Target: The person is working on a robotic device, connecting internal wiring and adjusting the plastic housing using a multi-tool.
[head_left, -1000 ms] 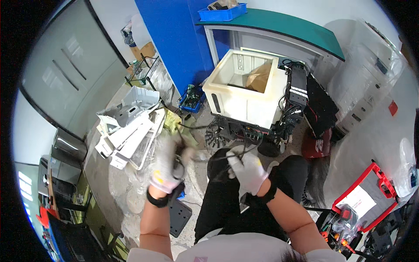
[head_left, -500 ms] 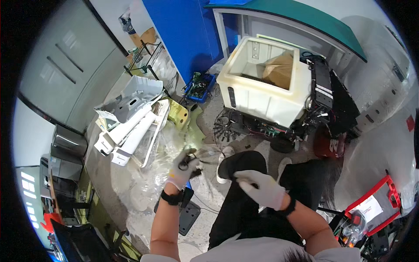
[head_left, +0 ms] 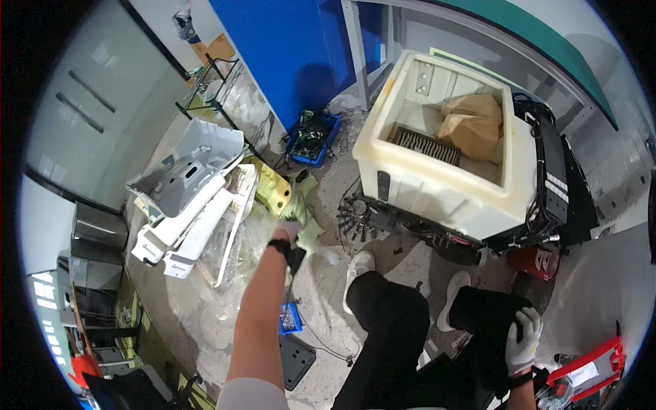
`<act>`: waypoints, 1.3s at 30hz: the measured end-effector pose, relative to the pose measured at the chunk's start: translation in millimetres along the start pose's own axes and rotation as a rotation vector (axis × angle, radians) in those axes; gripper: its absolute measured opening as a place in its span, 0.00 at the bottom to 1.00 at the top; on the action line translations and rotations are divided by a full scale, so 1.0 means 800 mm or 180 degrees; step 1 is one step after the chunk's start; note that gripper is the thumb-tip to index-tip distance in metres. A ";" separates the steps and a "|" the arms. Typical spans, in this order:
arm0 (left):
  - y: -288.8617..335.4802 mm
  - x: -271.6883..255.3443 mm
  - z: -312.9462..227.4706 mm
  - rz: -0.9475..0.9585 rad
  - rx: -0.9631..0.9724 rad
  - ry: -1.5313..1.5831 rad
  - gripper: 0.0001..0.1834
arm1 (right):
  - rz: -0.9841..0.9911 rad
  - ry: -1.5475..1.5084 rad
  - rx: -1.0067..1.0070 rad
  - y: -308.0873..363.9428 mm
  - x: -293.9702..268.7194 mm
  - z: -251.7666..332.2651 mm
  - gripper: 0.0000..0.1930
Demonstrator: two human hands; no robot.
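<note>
My left hand (head_left: 290, 231), in a white glove, reaches forward beside the clear plastic sheeting (head_left: 256, 229), close to a yellow-green part (head_left: 271, 188). Its fingers are mostly hidden or blurred, so I cannot make out what it holds. By that wrist hangs a small black piece (head_left: 296, 260), above a thin dark cable (head_left: 318, 337) on the floor. My right hand (head_left: 525, 340), gloved too, lies on my black-trousered right knee with its fingers apart and nothing in it.
White and grey plastic shells (head_left: 198, 164) are piled at the left. Ahead right stands a large cream open bin (head_left: 437, 198) with wiring. A blue tray (head_left: 318, 157) of circuit boards sits behind; a small blue tray (head_left: 290, 318) and black plate (head_left: 298, 359) lie near my left foot.
My left hand, which held a dark looped item, has stretched forward. The right has moved from between my legs to my right knee. The view has shifted.
</note>
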State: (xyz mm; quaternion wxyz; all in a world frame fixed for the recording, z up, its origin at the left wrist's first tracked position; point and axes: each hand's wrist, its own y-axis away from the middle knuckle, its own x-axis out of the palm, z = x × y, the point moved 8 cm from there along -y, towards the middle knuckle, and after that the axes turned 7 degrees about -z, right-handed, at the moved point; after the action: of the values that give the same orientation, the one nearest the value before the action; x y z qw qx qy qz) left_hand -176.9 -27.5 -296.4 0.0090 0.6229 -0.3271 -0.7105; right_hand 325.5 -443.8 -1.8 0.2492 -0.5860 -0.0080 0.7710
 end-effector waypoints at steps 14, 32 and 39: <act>-0.155 -0.341 0.146 -0.1644 -0.1395 0.1022 0.19 | 0.0178 0.0136 0.0188 -0.012 0.015 -0.004 0.14; 0.079 -0.227 0.022 0.0698 -0.1366 0.0540 0.28 | -0.0232 -0.0115 0.0115 0.029 -0.018 -0.039 0.13; -0.015 -0.346 0.096 -0.1216 -0.1112 -0.0979 0.19 | -0.0165 0.0089 0.0224 0.009 -0.003 -0.029 0.13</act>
State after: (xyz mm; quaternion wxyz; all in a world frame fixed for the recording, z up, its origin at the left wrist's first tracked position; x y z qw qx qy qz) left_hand -178.6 133.3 -58.2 -0.0674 0.5473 -0.0743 -0.8309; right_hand 344.3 -457.3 -9.1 0.2897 -0.5871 0.0074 0.7559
